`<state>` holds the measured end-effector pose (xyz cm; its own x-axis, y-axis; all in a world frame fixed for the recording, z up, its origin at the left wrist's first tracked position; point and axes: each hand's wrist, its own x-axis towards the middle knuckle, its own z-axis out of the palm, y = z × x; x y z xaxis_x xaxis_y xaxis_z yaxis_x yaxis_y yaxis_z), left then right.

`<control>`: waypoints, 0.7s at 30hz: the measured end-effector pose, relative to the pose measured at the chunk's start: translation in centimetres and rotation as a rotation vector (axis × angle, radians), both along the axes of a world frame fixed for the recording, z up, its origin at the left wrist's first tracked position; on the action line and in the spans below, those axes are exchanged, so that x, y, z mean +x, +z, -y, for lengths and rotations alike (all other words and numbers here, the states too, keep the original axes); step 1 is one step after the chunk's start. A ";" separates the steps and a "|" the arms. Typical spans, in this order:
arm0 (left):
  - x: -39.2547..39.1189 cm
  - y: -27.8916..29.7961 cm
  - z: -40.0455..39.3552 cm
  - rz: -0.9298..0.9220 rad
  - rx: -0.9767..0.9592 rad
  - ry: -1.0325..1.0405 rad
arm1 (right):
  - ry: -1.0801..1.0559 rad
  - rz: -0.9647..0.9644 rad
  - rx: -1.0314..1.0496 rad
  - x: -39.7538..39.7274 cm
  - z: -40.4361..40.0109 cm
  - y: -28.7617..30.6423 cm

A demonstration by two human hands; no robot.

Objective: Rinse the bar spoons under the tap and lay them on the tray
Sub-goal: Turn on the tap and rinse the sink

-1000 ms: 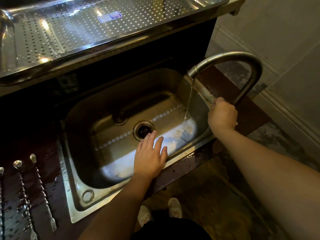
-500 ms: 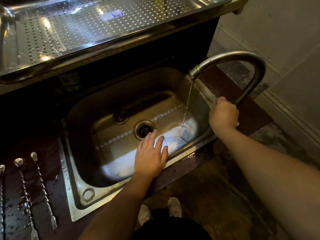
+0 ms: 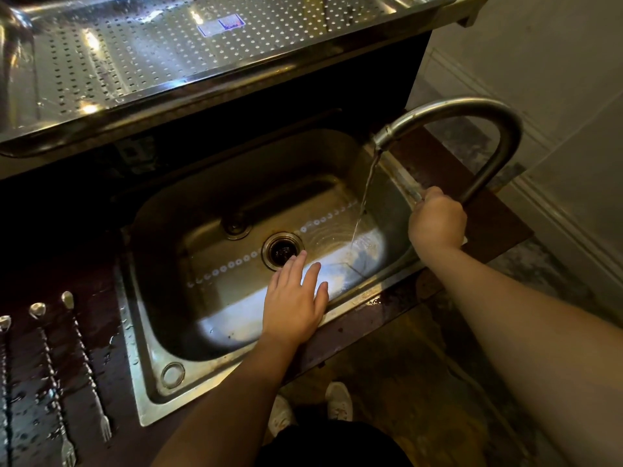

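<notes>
Perforated steel drainer shelf [image 3: 141,59] across the top, raised above the rest, wet and glinting, with a small sticker [image 3: 220,25] near its middle. Dark, wet bench [image 3: 499,227] below, carrying a rectangular steel sink [image 3: 158,396] with a round drain [image 3: 282,251] in its floor. Gooseneck tap [image 3: 472,112] at the sink's right rim, arched leftward, with a thin stream of water [image 3: 365,197] falling to the basin floor right of the drain. Right hand [image 3: 437,220] at the base of the tap, fingers curled around something there; grip closed, though the part held is hidden by the hand. Left hand [image 3: 294,303] over the sink's near edge, palm down, fingers straight and spread, holding nothing; grip wide. Three bar spoons [image 3: 82,358] on the wet dark surface left of the sink, side by side, bowls pointing away, twisted stems, fork ends nearest on two; leftmost cut by the frame edge. Cannot tell whether that surface is a tray. Pale shoes [image 3: 338,401] on the floor beneath.
</notes>
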<state>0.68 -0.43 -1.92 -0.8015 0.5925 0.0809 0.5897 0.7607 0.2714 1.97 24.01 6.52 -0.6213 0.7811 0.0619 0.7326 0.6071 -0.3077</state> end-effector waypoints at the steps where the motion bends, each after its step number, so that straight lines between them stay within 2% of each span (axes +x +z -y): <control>1: 0.0 0.0 0.0 -0.005 0.004 0.001 | -0.002 -0.002 0.001 0.0 0.0 0.0; 21: -0.1 -0.1 0.0 0.052 -0.016 -0.005 | 0.003 -0.004 0.037 0.0 -0.2 -0.2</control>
<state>0.61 -0.46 -2.06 -0.8013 0.5975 0.0294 0.5790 0.7623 0.2894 1.98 24.18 6.36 -0.6234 0.7764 0.0932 0.7296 0.6203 -0.2879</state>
